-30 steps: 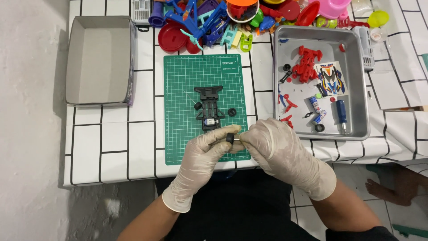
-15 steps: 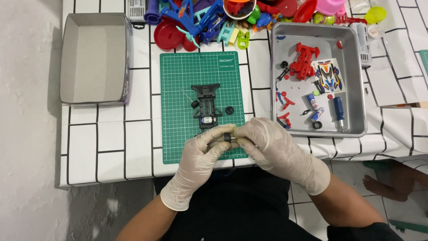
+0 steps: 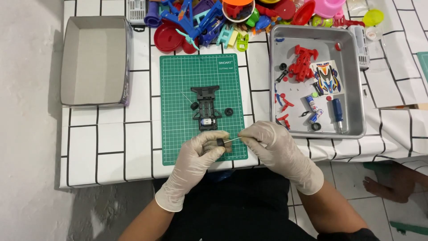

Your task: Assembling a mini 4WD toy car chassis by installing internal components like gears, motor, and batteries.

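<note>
Your left hand [image 3: 199,154] pinches a small black wheel [image 3: 220,142], half hidden by your fingers. Your right hand [image 3: 267,143] pinches a thin metal rod [image 3: 232,140], hard to see, its tip at the wheel. Both sit over the near edge of the green mat [image 3: 178,111], just below the black toy car frame [image 3: 206,108].

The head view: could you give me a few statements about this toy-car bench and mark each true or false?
1. The left hand pinches a small black wheel. True.
2. The right hand holds a screwdriver. False: it holds a thin metal rod; the screwdriver lies in the metal tray.
3. The black chassis lies on the green mat. True.
4. The cardboard box is full of red parts. False: nothing shows inside it; the red parts are in the tray.
5. Both hands wear gloves. True.
</note>
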